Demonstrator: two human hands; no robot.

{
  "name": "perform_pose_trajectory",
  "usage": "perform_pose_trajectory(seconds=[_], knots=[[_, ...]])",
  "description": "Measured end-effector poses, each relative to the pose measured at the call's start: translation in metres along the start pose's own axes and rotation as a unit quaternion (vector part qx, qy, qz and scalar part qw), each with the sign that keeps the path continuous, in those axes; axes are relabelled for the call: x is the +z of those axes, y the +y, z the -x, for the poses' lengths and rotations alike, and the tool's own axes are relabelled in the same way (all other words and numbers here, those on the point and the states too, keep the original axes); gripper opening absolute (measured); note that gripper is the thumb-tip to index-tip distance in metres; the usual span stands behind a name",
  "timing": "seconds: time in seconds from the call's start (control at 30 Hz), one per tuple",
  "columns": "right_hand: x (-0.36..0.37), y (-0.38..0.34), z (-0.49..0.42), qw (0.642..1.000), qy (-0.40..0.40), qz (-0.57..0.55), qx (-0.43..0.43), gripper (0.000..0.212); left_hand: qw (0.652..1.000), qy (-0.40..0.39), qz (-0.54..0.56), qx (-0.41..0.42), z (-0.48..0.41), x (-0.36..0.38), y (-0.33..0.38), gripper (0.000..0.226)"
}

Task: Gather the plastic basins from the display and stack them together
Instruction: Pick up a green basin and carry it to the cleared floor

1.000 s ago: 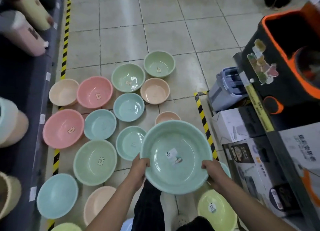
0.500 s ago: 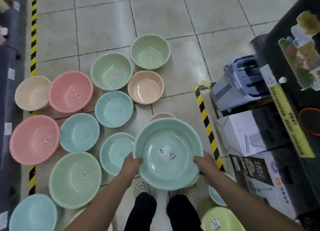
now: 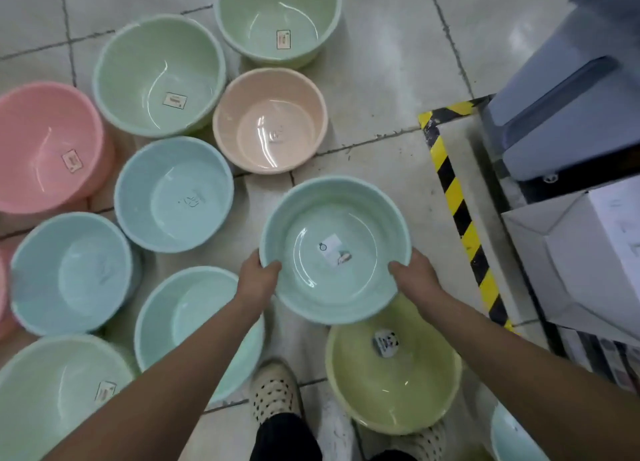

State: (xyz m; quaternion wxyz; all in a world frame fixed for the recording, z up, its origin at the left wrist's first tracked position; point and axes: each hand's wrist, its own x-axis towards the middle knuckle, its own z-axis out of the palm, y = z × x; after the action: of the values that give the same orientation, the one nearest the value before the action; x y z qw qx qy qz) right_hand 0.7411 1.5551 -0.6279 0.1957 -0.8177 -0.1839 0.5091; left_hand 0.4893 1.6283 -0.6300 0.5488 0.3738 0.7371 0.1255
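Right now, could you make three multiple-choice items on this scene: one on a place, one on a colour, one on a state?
1. Where is the yellow-green basin?
A) on a shelf
B) on a chair
C) nearest the person, partly under the held basin

2. What colour is the one just beyond the held basin?
A) red
B) peach
C) black

3. How is the held basin carried?
A) left hand and right hand grip its rim
B) one hand alone
C) nobody touches it

Answers:
1 C, the held basin overlaps its far edge.
2 B, the peach basin sits past the held rim.
3 A, a thumb hooks over the rim on each side.
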Motion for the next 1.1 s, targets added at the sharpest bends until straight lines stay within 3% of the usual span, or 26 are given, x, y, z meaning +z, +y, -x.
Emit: perform_pose_trajectory(seconds=[0.2, 0.53, 0.67, 1.1], knots=[[0.046, 0.037, -0.094, 0.999, 0.027, 0.025, 0.009, 0.045, 0.998, -0.034, -0.047, 0.032, -0.102, 0.041, -0.056, 0.043], [0.082, 0.077, -0.125, 0.998, 0.049, 0.033, 0.018, 0.030, 0.997, -0.036, -0.060, -0.020, -0.137, 0.049, -0.109, 0.021], [0.073, 0.048, -0.095, 0.998, 0.064, 0.006, -0.014, 0.020, 0.999, -0.017, 0.011, -0.028, -0.102, 0.023, -0.087, 0.023], [0.000, -0.134, 0.154, 0.996, -0.059, -0.004, -0.062, 0.036, 0.967, 0.059, 0.243, -0.056, 0.144, -0.133, 0.057, 0.032]])
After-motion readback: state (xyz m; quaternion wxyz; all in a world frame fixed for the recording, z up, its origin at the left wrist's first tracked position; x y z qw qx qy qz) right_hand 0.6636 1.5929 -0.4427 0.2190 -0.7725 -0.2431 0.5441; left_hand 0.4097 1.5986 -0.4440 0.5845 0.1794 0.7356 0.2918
